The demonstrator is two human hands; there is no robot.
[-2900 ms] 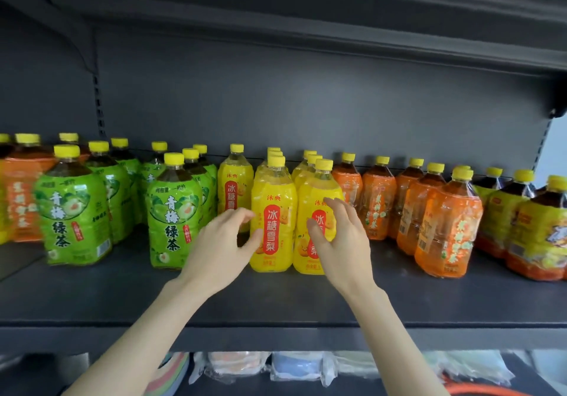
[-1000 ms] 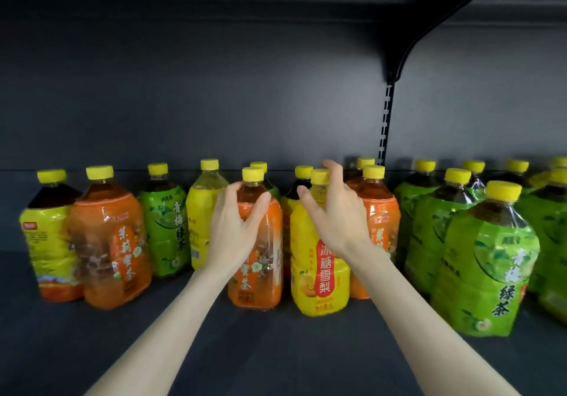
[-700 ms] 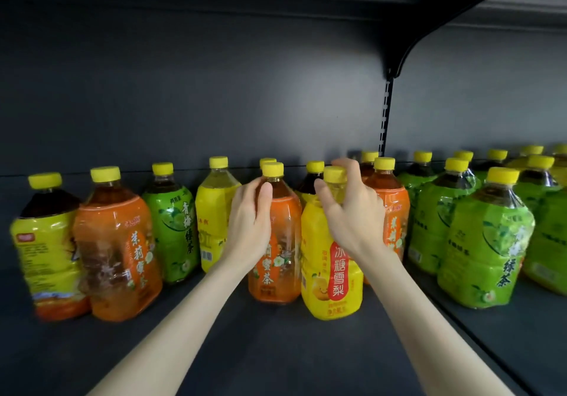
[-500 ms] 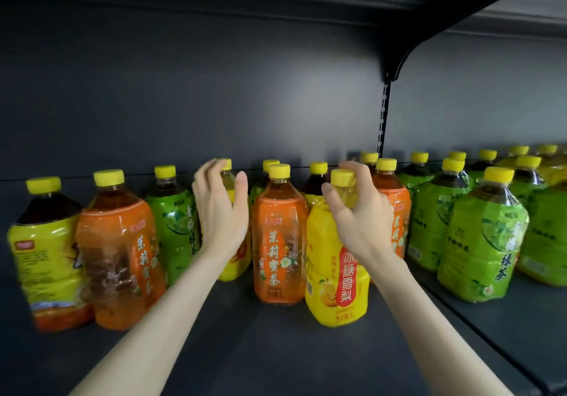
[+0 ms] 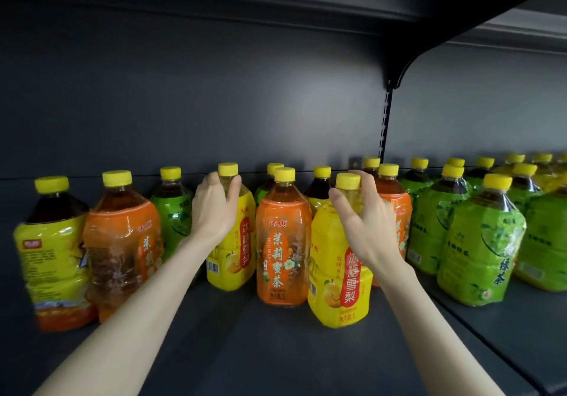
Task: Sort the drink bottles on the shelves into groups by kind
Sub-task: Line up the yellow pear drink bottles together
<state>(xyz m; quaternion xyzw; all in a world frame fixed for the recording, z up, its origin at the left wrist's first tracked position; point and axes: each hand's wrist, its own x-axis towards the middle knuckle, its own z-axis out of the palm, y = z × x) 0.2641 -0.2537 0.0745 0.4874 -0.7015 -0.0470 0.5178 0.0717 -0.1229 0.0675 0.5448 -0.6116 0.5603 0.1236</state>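
Mixed drink bottles with yellow caps stand on a dark shelf (image 5: pixel 276 349). My left hand (image 5: pixel 213 208) grips the neck of a yellow pear-drink bottle (image 5: pixel 234 260) in the second row. My right hand (image 5: pixel 363 220) grips the neck of another yellow pear-drink bottle (image 5: pixel 336 282) at the front. Between them an orange jasmine-tea bottle (image 5: pixel 282 242) stands upright. To the left are an orange bottle (image 5: pixel 122 248), a green bottle (image 5: pixel 171 208) and a yellow-and-orange labelled dark tea bottle (image 5: pixel 52 254).
A group of green tea bottles (image 5: pixel 478 242) fills the adjoining shelf on the right, with more yellow ones behind at the far right. A shelf bracket (image 5: pixel 395 73) and slotted upright (image 5: pixel 385 125) divide the two bays. Bare shelf lies in front of the bottles.
My left hand has moved from the orange bottle to the yellow bottle behind it and closed on its neck. My right hand keeps its hold on the front yellow bottle.
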